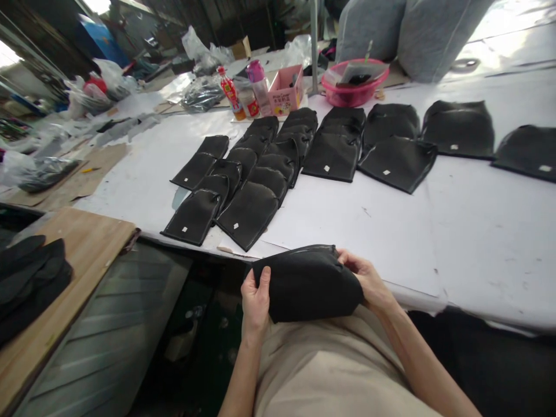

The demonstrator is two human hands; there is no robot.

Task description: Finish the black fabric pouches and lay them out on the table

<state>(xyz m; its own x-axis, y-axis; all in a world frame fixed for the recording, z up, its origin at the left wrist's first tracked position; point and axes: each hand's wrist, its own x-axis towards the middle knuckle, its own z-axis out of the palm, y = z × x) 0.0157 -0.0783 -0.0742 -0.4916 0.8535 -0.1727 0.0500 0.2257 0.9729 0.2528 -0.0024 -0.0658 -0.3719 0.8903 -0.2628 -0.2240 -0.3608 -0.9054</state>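
A black fabric pouch (308, 284) is held over my lap, just below the edge of the white table (434, 231). My left hand (255, 301) grips its left side, thumb on top and fingers closed round the edge. My right hand (367, 281) pinches its upper right edge, fingers curled on the fabric. Several more black pouches (247, 214) with small white tags lie in overlapping rows on the table ahead, running on to the right (397, 162).
At the table's back stand a pink bowl (354, 87), a pink box (285, 92) and bottles (256, 87). Grey cushions (408, 29) lean behind them. A wooden board (65, 266) at the left bears black pieces (26, 278). Plastic bags lie far left.
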